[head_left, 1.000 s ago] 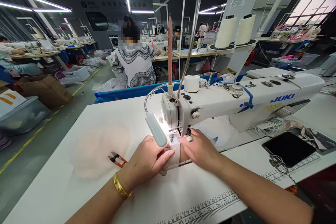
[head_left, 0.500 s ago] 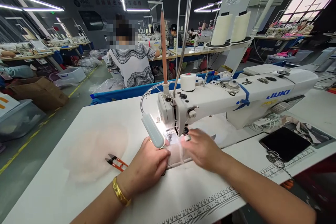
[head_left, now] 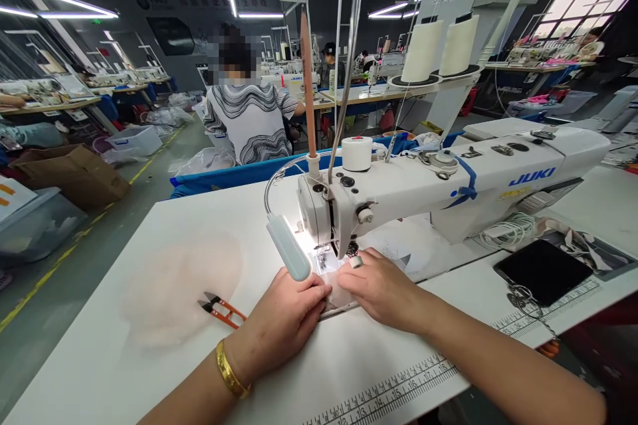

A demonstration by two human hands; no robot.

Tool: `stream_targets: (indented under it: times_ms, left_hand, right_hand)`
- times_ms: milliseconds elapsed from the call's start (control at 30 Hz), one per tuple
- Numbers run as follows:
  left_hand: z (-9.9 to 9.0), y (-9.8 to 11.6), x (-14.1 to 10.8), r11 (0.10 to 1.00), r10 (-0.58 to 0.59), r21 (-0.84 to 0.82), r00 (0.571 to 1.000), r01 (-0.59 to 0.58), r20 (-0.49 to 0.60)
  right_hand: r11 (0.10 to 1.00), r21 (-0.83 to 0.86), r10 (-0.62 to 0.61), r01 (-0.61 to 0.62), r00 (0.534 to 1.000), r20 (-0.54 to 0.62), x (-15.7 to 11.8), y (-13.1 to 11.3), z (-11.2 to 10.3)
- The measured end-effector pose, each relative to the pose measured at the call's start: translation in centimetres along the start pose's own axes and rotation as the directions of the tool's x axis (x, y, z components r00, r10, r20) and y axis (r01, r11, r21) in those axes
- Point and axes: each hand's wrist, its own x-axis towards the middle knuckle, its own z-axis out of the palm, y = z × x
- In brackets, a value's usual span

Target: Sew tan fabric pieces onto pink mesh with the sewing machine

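Holding sheer cloth (head_left: 337,296) at the needle end of a sewing machine (head_left: 399,189)
Starting at left with a pale sheer pile (head_left: 167,299) under the blades of orange snips (head_left: 222,312); pinching the cloth's left side between thumb and fingertips of the left hand (head_left: 286,311) (gold bangle (head_left: 230,370) at the wrist), near the lamp head (head_left: 289,249); touching the cloth's right side with bent fingers of the right hand (head_left: 383,290), unable to tell whether pinching or pressing
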Motion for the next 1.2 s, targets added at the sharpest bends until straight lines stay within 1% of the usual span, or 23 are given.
stream_targets:
  times_ms: [67,167,300,433,800,1100,1200]
  left_hand:
    - [-0.06,-0.13,-0.04,1.000,-0.012,0.006,1.000,0.012,-0.010]
    - [-0.17,-0.19,-0.23,0.999,0.004,0.037,1.000,-0.004,-0.005]
    - [-0.10,0.08,-0.44,0.999,0.000,0.047,1.000,-0.002,0.030]
    - [0.13,0.23,-0.43,0.998,-0.020,0.060,0.999,0.018,0.034]
    - [0.09,0.50,-0.43,0.996,-0.041,0.080,0.999,0.040,0.020]
    - [0.32,0.42,-0.61,0.994,-0.047,0.100,0.999,0.049,-0.022]
    - [0.44,0.50,-0.66,0.993,-0.043,0.108,0.999,0.046,-0.029]
  right_hand:
    - [1.000,-0.003,0.005,-0.005,1.000,0.025,0.13,-0.12,-0.12]
    - [1.000,-0.008,-0.002,0.002,0.999,0.038,0.20,-0.26,-0.16]
    - [1.000,0.014,0.002,-0.003,1.000,0.030,0.07,-0.27,-0.04]
    - [1.000,0.017,0.011,-0.012,1.000,0.012,0.03,-0.27,0.07]
    - [0.999,0.022,0.030,-0.031,0.999,0.014,0.17,-0.25,0.28]
    - [0.998,0.038,0.059,-0.059,0.998,0.002,0.12,-0.27,0.29]
    - [0.998,0.067,0.005,-0.005,1.000,0.004,0.09,-0.47,0.24]
